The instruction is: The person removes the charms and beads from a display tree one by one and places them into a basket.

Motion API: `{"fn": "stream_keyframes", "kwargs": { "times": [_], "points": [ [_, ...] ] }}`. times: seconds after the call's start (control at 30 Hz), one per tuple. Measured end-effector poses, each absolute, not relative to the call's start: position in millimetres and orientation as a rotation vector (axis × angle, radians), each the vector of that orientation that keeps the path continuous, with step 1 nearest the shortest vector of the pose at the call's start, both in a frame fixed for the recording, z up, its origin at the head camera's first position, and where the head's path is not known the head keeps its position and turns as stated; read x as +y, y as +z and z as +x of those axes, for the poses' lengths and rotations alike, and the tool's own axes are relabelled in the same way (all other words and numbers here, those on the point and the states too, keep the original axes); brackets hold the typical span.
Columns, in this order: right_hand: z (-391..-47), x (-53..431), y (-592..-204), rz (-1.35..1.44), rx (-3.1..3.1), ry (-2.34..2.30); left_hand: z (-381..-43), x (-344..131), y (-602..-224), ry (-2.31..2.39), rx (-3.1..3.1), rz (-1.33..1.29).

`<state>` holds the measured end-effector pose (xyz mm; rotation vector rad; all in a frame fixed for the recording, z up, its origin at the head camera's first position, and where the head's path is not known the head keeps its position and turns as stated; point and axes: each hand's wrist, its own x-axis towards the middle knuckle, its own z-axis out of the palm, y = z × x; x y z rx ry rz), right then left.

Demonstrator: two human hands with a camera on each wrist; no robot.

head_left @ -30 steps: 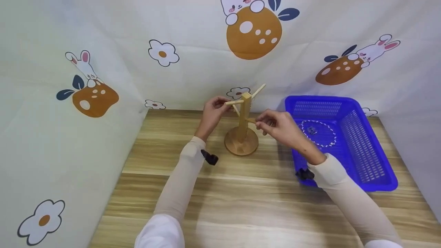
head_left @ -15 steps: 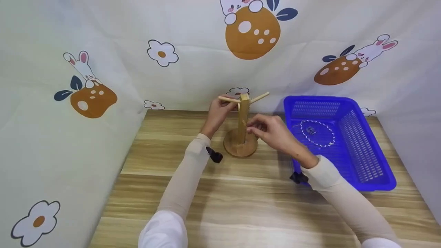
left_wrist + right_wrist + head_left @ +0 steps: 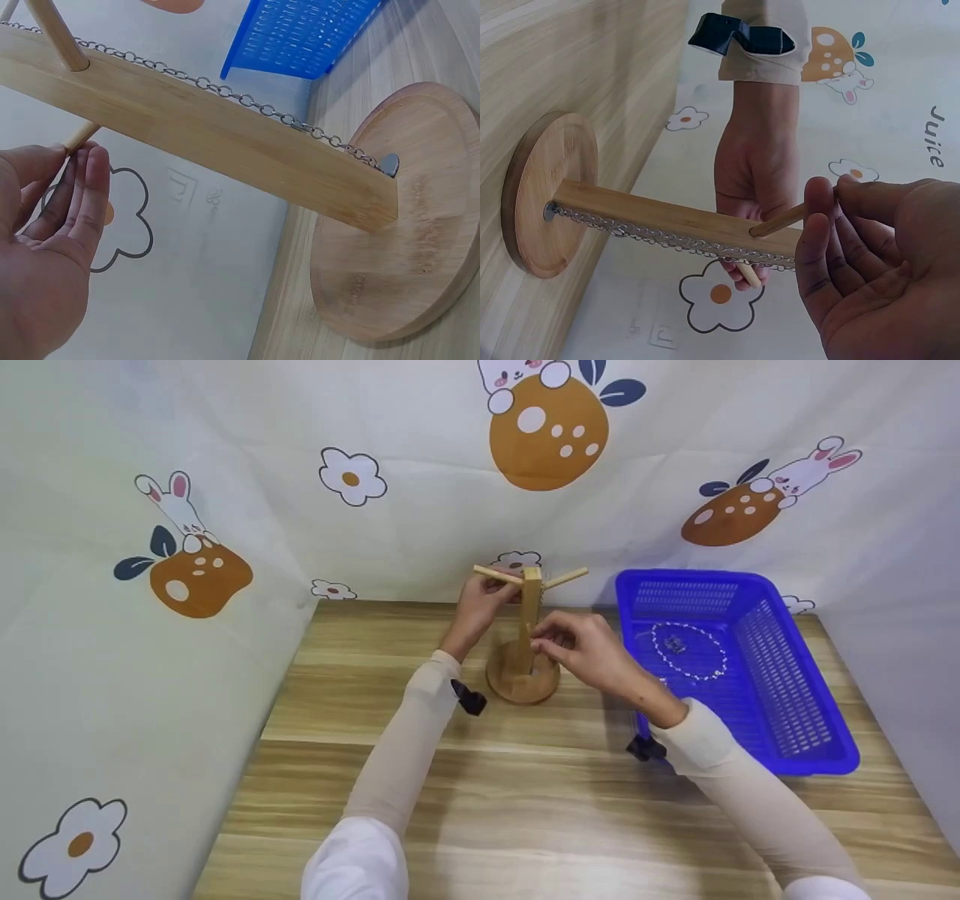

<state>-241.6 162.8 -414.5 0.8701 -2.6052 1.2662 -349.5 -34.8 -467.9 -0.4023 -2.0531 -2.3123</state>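
Note:
A wooden stand (image 3: pixel 530 607), with a round base (image 3: pixel 523 690), a square post and several pegs, stands upright on the table. Thumb and fingertips of my left hand (image 3: pixel 480 606) pinch a rear peg (image 3: pixel 84 135). With my right hand (image 3: pixel 589 643) I pinch the end of a lower peg (image 3: pixel 780 220) facing me. A silver chain necklace (image 3: pixel 270 111) hangs along one side of the post, its small round pendant (image 3: pixel 389 163) low by the base. Where the chain loops at the top is not visible in the wrist views.
On the right stands a blue plastic basket (image 3: pixel 806 682), holding a beaded necklace (image 3: pixel 690 675) and a small clear, dark-looking item (image 3: pixel 675 643). A printed cloth (image 3: pixel 420 532) rises just behind the stand. Wood-grain tabletop (image 3: pixel 525 810) extends in front.
The stand has turned about its post, swinging the front peg leftward. My right hand has moved left with that peg; my left hand has shifted slightly right.

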Motion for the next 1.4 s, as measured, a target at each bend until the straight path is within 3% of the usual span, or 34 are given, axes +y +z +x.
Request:
{"fn": "stream_keyframes", "kwargs": {
  "times": [0.73,1.13,1.4],
  "points": [
    [-267,167,-411,0.423,-2.481,1.639,-324,-77,-430,-2.170,-1.954,-0.538],
    [-274,159,-415,0.375,-2.434,1.776,-313,-90,-425,-2.215,-1.778,-0.887],
    [-275,152,-416,0.342,-2.433,1.834,-312,-90,-426,-2.182,-1.713,-0.896]
  ]
}}
